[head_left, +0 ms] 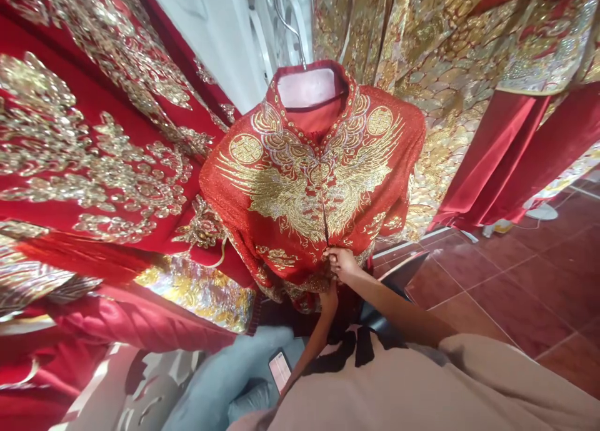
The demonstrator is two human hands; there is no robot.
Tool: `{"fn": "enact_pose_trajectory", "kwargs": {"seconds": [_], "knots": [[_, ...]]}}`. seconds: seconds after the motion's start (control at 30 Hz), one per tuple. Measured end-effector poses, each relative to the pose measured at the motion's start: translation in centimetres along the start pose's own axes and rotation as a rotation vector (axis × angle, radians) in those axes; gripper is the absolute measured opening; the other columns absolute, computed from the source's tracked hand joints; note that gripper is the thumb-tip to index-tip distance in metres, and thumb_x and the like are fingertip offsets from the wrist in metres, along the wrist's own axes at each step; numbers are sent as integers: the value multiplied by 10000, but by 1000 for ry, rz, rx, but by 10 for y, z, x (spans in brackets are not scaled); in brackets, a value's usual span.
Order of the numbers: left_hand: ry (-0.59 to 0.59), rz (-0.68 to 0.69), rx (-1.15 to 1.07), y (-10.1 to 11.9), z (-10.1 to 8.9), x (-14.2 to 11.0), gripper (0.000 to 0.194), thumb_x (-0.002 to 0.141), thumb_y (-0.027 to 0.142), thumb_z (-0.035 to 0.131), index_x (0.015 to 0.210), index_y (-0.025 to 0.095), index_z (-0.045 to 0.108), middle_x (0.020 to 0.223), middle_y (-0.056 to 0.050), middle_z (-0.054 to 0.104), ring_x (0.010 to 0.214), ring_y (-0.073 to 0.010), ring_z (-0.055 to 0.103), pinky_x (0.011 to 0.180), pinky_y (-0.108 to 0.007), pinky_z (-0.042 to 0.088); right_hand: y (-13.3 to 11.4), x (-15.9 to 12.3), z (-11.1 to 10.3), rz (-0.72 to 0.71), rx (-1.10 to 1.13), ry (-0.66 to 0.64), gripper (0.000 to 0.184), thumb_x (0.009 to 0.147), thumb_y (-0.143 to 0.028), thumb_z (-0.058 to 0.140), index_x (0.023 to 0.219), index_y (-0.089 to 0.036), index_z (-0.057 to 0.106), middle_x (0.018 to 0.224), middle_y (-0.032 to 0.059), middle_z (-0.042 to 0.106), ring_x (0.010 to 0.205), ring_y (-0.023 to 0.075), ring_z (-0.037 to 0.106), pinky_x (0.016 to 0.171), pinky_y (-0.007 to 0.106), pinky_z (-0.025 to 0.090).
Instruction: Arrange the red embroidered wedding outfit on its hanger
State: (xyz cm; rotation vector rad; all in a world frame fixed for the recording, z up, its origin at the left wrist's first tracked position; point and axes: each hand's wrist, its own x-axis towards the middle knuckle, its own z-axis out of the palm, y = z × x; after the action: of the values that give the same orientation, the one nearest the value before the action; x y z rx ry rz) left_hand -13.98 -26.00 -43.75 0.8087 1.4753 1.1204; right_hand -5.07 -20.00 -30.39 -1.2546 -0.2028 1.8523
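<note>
A red embroidered jacket [290,187] with gold wing-like patterns and a stand-up collar hangs on a hanger [300,40] in front of me. My right hand [343,263] is closed in a pinch on the front edge of the jacket, low on the centre opening. Just below it, my left hand [329,297] reaches up under the jacket's hem; its fingers are hidden by the cloth, so their grip does not show. A small fastening at the pinch cannot be made out.
Red garments with gold beading [135,181] hang at the left, and a gold sequinned garment [440,125] hangs behind at the right. A phone [280,371] rests on my blue-clad leg [210,387]. Red floor tiles [510,281] show at the right.
</note>
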Motion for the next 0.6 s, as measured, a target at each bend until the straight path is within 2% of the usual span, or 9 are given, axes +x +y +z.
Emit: {"fn": "enact_pose_trajectory", "kwargs": {"seconds": [0.1,0.2,0.27,0.3,0.37,0.43,0.53,0.6], "knots": [[34,-4,30,0,-1,3,222,866,347,608,868,126,631,887,-59,632,796,-154,599,782,-339,511,-40,-15,12,110,-17,-73,223,698,-41,455,510,-161,459,342,-92,238,311,28,142,325,172,111],[47,4,23,4,-1,2,315,733,415,725,611,152,600,652,-36,600,632,-156,557,715,-326,489,-109,-38,31,104,-4,-141,262,771,-19,403,552,-146,470,363,-87,248,330,15,173,348,139,123],[52,13,9,8,0,0,352,652,470,761,589,163,602,631,-36,603,612,-165,552,704,-329,481,-163,-57,43,21,28,-221,283,835,-55,385,581,-134,480,396,-88,255,343,-3,179,380,123,130],[53,17,1,10,2,-2,367,624,492,768,601,161,611,642,-40,613,619,-168,558,712,-330,480,-187,-67,47,-61,28,-336,271,853,-65,381,614,-126,491,424,-87,277,353,-11,194,400,119,148],[49,18,-17,13,6,-6,404,584,525,773,629,152,622,671,-50,631,646,-173,578,737,-329,483,-219,-83,53,-189,35,-487,197,840,-96,445,654,-128,500,452,-87,310,367,-9,216,393,117,185],[37,0,-32,14,10,-10,447,548,550,777,640,142,621,670,-56,633,649,-173,587,735,-326,488,-224,-92,55,-281,42,-541,180,829,-116,472,651,-138,486,442,-89,307,362,2,203,355,129,174],[31,-66,-40,13,17,-13,505,525,595,765,683,143,606,686,-49,625,630,-158,587,677,-306,498,-200,-91,53,-308,16,-483,252,859,-113,413,612,-146,452,410,-94,258,345,11,160,327,154,125],[27,-116,-26,13,18,-12,511,559,610,743,733,153,596,735,-43,627,652,-146,599,660,-280,502,-183,-84,47,-334,-54,-454,272,874,-117,407,609,-144,467,403,-94,255,343,14,163,335,161,132]]}}
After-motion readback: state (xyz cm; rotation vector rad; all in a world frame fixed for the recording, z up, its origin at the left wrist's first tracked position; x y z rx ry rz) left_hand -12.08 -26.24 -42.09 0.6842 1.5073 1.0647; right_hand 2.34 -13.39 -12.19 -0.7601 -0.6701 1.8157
